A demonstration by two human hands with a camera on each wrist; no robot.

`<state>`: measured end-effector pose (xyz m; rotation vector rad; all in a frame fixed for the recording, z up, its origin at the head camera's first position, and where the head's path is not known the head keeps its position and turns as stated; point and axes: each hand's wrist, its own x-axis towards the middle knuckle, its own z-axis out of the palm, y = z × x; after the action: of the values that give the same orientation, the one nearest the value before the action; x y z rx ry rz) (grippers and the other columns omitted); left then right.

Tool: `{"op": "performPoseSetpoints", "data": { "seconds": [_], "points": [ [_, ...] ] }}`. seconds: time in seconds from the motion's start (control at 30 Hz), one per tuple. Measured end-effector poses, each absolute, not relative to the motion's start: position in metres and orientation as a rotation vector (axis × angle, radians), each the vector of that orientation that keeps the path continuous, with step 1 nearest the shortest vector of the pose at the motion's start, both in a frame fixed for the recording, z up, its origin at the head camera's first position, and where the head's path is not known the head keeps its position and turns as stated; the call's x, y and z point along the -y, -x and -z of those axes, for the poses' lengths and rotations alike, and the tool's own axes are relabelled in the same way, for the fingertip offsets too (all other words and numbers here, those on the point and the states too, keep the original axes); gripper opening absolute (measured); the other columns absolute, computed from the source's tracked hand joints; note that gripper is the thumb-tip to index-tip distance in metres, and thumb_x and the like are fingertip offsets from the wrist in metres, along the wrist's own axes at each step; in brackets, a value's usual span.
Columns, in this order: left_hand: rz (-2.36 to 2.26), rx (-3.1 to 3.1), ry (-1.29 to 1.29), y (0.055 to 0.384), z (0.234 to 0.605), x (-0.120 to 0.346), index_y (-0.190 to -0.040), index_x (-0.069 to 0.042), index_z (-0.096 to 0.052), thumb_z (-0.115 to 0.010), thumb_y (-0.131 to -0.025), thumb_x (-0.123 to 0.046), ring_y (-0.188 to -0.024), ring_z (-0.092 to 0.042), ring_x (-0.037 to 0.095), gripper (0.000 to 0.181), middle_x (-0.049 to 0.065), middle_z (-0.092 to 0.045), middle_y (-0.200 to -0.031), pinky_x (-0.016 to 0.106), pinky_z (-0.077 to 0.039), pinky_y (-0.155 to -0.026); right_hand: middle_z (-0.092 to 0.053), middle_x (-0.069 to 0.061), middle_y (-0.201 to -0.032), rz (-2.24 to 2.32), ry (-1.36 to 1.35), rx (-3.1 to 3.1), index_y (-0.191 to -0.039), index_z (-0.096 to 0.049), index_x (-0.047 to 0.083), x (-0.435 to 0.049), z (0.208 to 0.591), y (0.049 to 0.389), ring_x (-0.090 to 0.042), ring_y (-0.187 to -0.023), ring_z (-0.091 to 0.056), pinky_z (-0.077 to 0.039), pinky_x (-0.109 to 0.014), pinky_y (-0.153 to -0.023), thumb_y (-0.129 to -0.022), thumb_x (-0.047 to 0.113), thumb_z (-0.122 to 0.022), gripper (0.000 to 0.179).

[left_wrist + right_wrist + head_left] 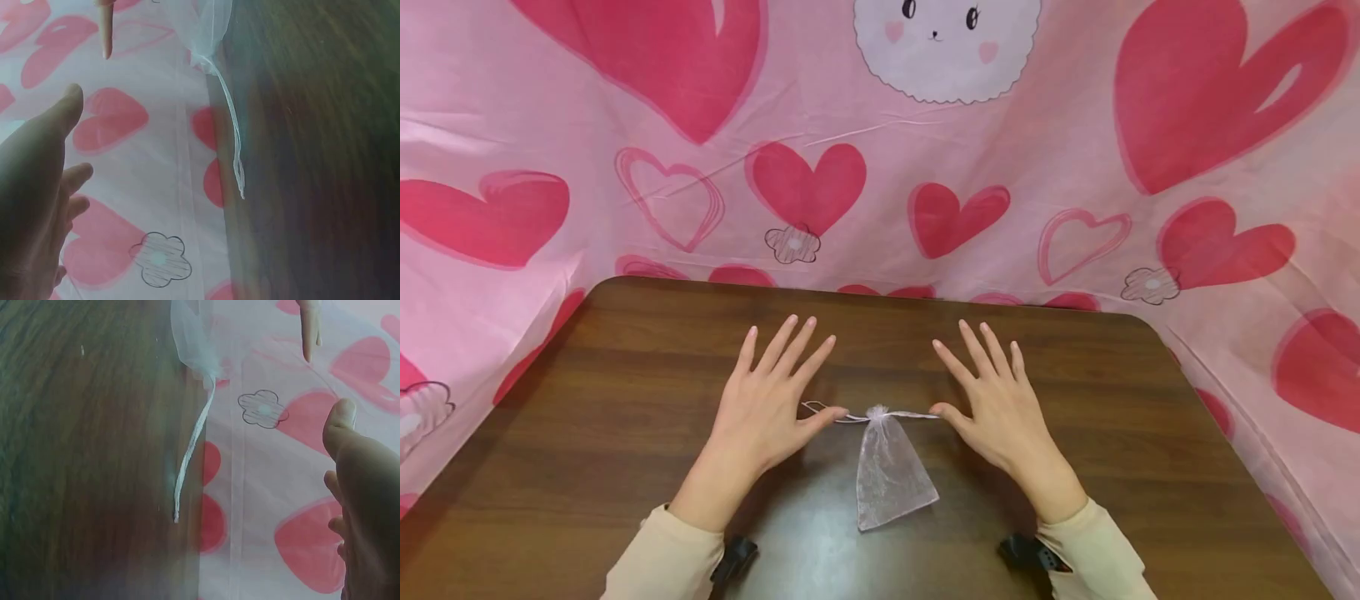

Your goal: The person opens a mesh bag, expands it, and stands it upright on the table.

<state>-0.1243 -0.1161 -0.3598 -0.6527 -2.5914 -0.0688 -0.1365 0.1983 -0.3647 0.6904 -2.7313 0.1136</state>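
Although the left hand (767,410) and the right hand (1004,418) had their fingers fanned wide and held nothing, we saw their thumbs turned inward, towards the two ends of the drawstring. From the head view alone we might have called it contact, but both wrist views showed the thumbs apart from the cords.

Between the hands, on the desk (587,467), lay the sheer pouch (895,479), its gathered neck (877,414) away from the person. The left cord (235,131) ended in a loose loop, and the right cord (188,450) ran out nearly straight.

We judged the thin cords to be the first trouble: fingertips coming down slightly off would push them aside or miss them. A pull on one cord alone would probably drag so light a pouch sideways over the smooth desk, and uneven pulls would skew it. If both were drawn outward hard, we thought, the bunched neck might cinch tighter; the slack loop could also twist or catch a finger. A rough nail might snag the mesh.

Farther out, the pale sleeves (666,554) and the black wrist devices (737,557) sat clear of the pouch, and behind the desk hung heart-printed pink cloth (880,137), beyond its reach.
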Motion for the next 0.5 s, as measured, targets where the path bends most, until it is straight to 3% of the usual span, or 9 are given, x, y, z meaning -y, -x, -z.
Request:
{"op": "performPoseSetpoints", "data": {
  "seconds": [0.13, 0.37, 0.5],
  "points": [
    [0.044, 2.631, 0.651, 0.125, 0.360, 0.117, -0.153, -0.022, -0.039, -0.055, -0.084, -0.072, -0.150, -0.013, 0.024, 0.087, 0.006, -0.027, -0.161, 0.051, 0.000, -0.118, -0.015, -0.008, -0.164, -0.105, -0.721, 2.724, -0.156, -0.032, 0.028, -0.195, 0.366, 0.138, -0.031, -0.151, -0.006, -0.008, -0.061, -0.115, -0.089, 0.080, -0.022, 0.085],
    [0.041, 2.701, 0.665, 0.124, 0.360, 0.117, -0.154, -0.023, -0.038, -0.054, -0.086, -0.073, -0.151, -0.011, 0.024, 0.086, 0.005, -0.025, -0.162, 0.051, 0.003, -0.117, -0.016, -0.007, -0.164, -0.153, -0.799, 2.687, -0.156, -0.032, 0.027, -0.190, 0.365, 0.141, -0.030, -0.150, -0.011, -0.011, -0.060, -0.115, -0.087, 0.058, -0.064, 0.082],
    [0.063, 2.699, 0.686, 0.124, 0.361, 0.116, -0.153, -0.022, -0.040, -0.055, -0.086, -0.071, -0.150, -0.014, 0.025, 0.084, 0.005, -0.026, -0.162, 0.052, 0.000, -0.118, -0.017, -0.005, -0.164, -0.195, -0.840, 2.715, -0.156, -0.033, 0.027, -0.184, 0.365, 0.141, -0.028, -0.150, -0.012, -0.013, -0.059, -0.115, -0.088, 0.057, -0.065, 0.081]
  ]
}}
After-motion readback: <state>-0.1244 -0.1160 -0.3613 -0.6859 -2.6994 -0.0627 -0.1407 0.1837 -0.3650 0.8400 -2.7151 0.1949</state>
